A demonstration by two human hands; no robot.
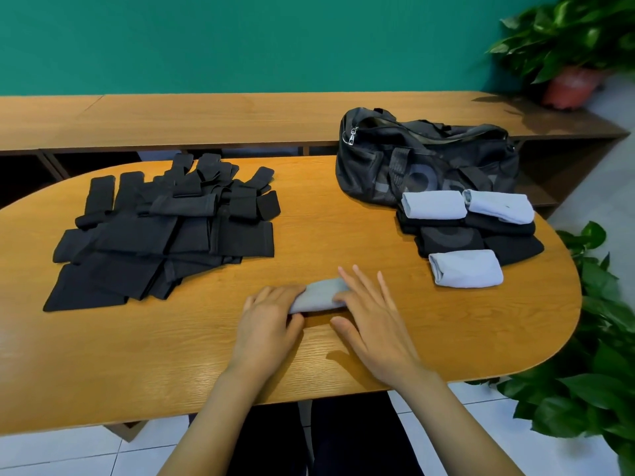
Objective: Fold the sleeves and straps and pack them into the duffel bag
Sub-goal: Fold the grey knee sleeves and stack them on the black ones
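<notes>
Hands work at the near middle of the desk (pixel 309 218), on a grey sleeve (pixel 319 297) that lies crosswise between them. The left hand (pixel 268 324) grips the sleeve's left end, with its fingers curled over the top and the thumb tucked against the near edge. The right hand (pixel 374 324) lies on the right end with fingers straight and spread and the thumb stretched out over the wood, grasping nothing. Well apart to the left, a loose pile (pixel 165 235) of black sleeves and straps lies unfolded, the pieces overlapping. At the far right, the black duffel bag (pixel 426 159) slumps on the desk. Just in front of the bag sits a stack of folded pieces. Black folds (pixel 446 238) lie underneath, two grey rolls (pixel 433 205) sit side by side at the back, and a third roll (pixel 465 268) is at the front edge. Plants (pixel 591 338) stand beyond the desk's right end.
</notes>
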